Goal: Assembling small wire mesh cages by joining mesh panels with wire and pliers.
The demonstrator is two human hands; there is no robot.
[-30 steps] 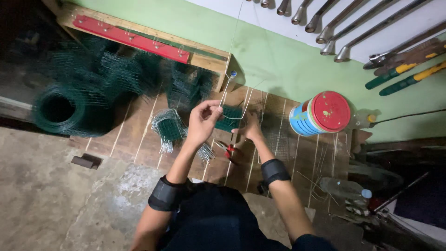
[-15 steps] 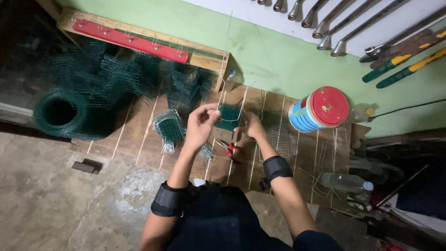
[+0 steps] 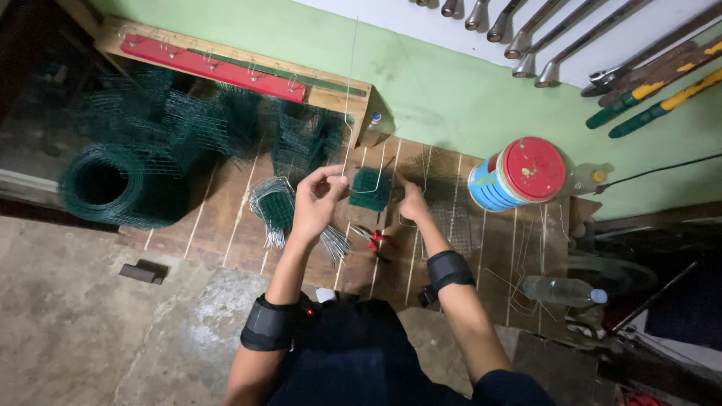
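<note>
My left hand (image 3: 316, 199) pinches a thin steel wire (image 3: 350, 83) that rises straight up toward the wall. Between my hands sits a small folded piece of green wire mesh (image 3: 370, 188). My right hand (image 3: 412, 201) grips the right side of that mesh piece and the bent end of the wire. Both wrists wear black bands. Red-handled pliers (image 3: 376, 240) lie on the wooden board (image 3: 226, 218) just below the mesh. A bundle of short cut wires (image 3: 272, 207) lies left of my left hand.
A roll of green mesh (image 3: 113, 184) lies at the left, with cut mesh panels (image 3: 195, 124) behind it. A red-lidded tin (image 3: 519, 174) stands at the right. Long straight wires (image 3: 515, 248) and a plastic bottle (image 3: 564, 289) lie on the board. Wrenches (image 3: 526, 30) hang on the wall.
My hands have stayed on the mesh piece, with the left hand now raised slightly and pinching the upright wire. The view has shifted a little.
</note>
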